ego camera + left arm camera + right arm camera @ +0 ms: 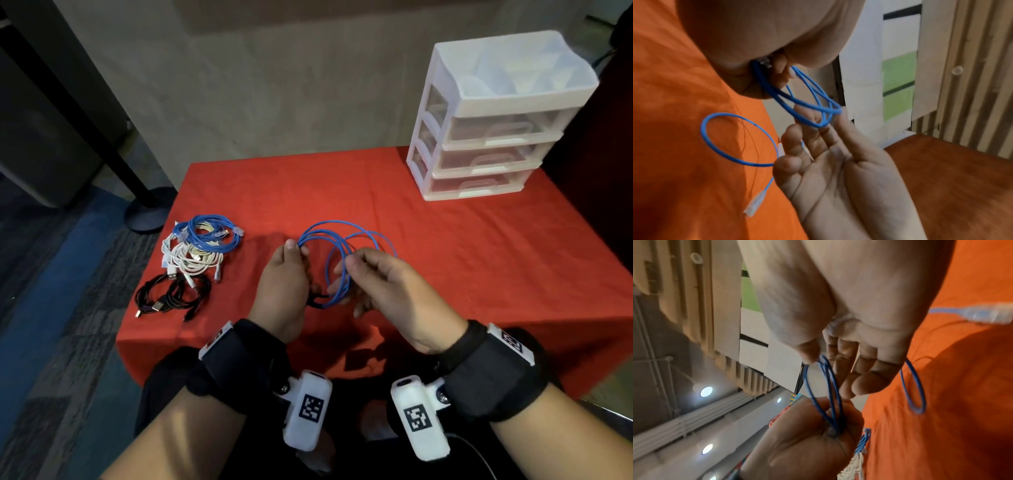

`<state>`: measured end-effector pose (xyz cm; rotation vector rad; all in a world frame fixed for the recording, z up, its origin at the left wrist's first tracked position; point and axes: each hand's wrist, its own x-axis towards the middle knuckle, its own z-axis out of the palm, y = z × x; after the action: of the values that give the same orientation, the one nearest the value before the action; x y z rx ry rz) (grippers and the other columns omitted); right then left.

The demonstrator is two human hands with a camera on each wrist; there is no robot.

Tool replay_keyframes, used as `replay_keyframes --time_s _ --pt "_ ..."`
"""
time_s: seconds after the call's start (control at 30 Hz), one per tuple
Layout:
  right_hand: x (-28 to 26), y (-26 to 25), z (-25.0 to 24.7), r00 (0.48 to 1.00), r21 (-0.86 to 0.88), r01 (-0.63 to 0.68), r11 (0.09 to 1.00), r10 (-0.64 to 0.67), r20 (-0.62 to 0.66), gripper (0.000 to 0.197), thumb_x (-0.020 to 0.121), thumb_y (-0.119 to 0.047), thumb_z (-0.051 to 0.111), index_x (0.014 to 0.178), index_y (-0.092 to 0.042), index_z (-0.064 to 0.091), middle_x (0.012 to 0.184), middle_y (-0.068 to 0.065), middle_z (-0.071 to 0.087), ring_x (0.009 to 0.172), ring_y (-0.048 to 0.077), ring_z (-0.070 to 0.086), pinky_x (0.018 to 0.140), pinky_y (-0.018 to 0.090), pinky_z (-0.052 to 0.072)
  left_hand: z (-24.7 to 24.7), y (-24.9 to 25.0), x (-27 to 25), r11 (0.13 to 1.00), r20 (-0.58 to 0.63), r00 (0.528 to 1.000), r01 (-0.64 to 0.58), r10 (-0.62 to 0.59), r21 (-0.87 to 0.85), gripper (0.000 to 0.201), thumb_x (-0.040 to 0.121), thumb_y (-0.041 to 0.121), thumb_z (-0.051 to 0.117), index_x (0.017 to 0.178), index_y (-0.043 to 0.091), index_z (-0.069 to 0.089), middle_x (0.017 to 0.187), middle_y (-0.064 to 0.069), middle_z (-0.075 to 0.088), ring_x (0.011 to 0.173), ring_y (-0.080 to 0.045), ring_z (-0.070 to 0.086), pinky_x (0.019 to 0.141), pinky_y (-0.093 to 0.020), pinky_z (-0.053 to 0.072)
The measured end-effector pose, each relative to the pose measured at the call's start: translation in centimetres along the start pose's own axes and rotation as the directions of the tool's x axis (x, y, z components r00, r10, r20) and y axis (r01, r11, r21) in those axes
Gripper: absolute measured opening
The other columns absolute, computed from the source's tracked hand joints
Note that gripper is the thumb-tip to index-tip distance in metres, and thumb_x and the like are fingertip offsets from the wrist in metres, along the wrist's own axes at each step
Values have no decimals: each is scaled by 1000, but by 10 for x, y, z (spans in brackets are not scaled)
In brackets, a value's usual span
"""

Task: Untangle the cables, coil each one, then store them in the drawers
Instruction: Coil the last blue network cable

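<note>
Above the red tablecloth [445,246] my two hands hold a thin blue cable [329,233] in several loose loops. My left hand [291,260] grips the gathered loops at their left side, fingers curled round them [764,78]. My right hand [356,265] pinches a strand [819,361] between thumb and forefinger, with its other fingers [869,369] spread. One loose loop [735,138] hangs lower, and it ends in a clear plug [754,204] over the cloth. The white drawer unit [489,137] stands at the back right with its three drawers pushed in.
At the table's left edge lies a pile of other cables: a blue coil [209,233], white ones [191,262] and black ones [171,296]. The table's front edge is just under my wrists. A dark stand base [147,212] sits on the floor to the left.
</note>
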<state>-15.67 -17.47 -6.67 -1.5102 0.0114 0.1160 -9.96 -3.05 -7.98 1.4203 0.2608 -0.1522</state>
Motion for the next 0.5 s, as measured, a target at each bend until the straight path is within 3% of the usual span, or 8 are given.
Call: replay_keyframes --time_s 0.13,0.3,0.4,0.5 --pt "-2 3 -2 997 -138 62 988 -56 48 17 102 -17 57 100 -1 60 92 14 76 69 17 64 54 30 49 -1 -3 -2 996 -31 997 -68 70 61 35 110 36 34 91 16 55 57 10 41 42 -5 35 45 -23 34" --pt "1 9 -4 1000 -116 -16 993 14 -21 13 106 -6 46 101 -3 58 75 5 73 57 12 57 51 24 45 -5 5 -10 995 122 992 -24 35 -97 13 109 30 38 109 21 49 63 8 36 45 -4 27 40 -18 25" --pt "1 9 -11 998 -120 -44 992 49 43 13 106 -8 46 102 -8 58 75 3 75 56 9 58 51 21 45 -8 9 -12 998 222 975 9 3 -56 29 111 30 34 89 18 49 62 5 27 47 -5 21 43 -21 19" --pt "2 6 -18 992 -187 -8 982 31 122 10 105 -13 51 105 -7 60 87 5 77 62 9 59 53 25 44 -11 11 -11 999 245 969 -26 14 44 37 111 31 31 102 8 58 58 8 26 46 -5 20 44 -22 18"
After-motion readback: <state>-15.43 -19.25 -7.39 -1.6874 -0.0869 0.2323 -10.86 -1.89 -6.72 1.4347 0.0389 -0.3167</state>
